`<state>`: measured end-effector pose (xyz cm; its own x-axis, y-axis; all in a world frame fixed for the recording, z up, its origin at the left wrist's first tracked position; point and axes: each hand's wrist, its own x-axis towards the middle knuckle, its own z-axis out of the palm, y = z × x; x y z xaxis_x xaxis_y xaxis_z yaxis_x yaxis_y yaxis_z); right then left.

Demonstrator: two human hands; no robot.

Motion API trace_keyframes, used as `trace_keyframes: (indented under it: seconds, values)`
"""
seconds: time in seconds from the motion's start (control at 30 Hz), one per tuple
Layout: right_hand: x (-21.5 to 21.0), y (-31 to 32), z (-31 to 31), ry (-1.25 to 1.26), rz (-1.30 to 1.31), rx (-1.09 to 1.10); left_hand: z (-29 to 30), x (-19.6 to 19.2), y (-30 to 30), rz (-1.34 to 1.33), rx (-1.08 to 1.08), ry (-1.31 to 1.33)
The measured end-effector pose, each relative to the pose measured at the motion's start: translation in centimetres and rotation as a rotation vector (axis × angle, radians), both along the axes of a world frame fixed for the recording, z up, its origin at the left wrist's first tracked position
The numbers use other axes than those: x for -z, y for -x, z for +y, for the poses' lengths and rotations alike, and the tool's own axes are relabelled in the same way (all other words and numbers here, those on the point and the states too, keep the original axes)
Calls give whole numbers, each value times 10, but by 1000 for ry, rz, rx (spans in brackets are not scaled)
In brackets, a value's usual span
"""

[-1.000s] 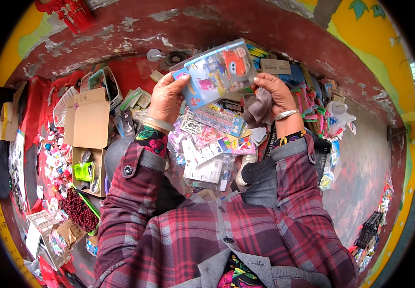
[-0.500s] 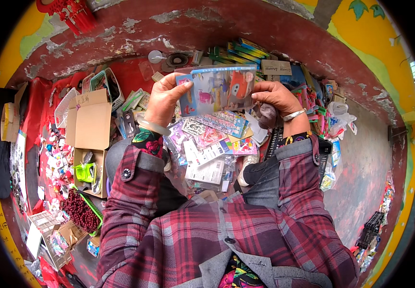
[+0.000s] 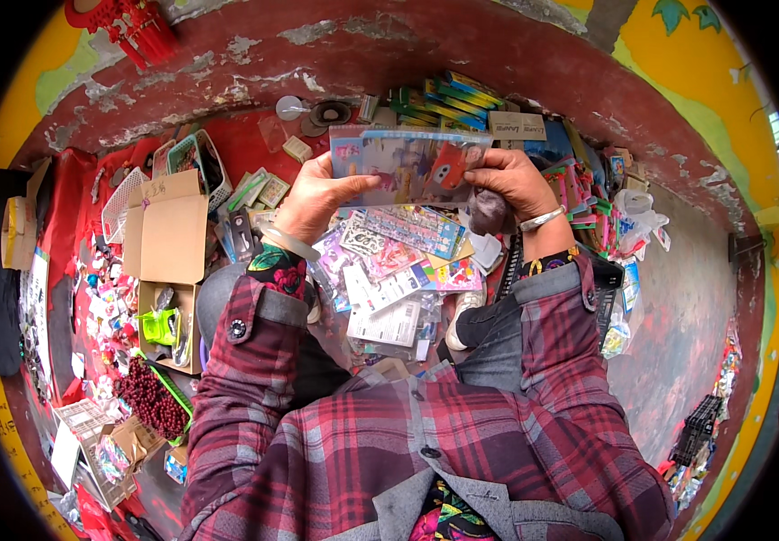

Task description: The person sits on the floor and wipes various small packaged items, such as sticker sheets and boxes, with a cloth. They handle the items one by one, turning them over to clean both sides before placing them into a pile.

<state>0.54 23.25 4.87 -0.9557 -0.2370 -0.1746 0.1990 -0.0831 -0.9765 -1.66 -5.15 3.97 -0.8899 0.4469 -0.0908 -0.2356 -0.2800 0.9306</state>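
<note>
Between my two hands stretches a clear plastic pouch [image 3: 398, 171] printed with cartoon pictures, a blue panel at its left and a red figure at its right. My left hand [image 3: 319, 194] pinches its left end, thumb across the front. My right hand [image 3: 514, 183] grips the other end, the thumb partly covering the red figure. A dark grey, soft-looking lump [image 3: 490, 213] hangs just below my right fingers; what joins it to the hand cannot be made out. Under the pouch, between my legs, lies a pile of flat packets and cards [image 3: 389, 270].
At left are an open cardboard box [image 3: 169, 225], a white basket [image 3: 117, 203] and a green-edged tray of dark red beads [image 3: 151, 397]. Blue-green boxes [image 3: 457, 99] lie by the far wall. Plastic bags [image 3: 635, 216] and a black crate [image 3: 604, 293] stand at right.
The pouch has tilted and shifted slightly right. My right thumb has moved inward over the red figure, and my left hand has slid a little along its end.
</note>
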Motion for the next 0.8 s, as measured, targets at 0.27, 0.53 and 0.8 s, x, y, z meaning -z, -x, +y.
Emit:
trace_keyframes:
  seconds: [0.27, 0.53, 0.8]
  values:
    - [4, 3, -5, 103, 14, 84, -2, 18, 10, 616, -175, 203]
    - [14, 11, 13, 336, -261, 118, 7, -6, -4, 1140, -413, 467]
    - [13, 6, 7, 342, -187, -22, 7, 5, -1, 1070, -496, 461]
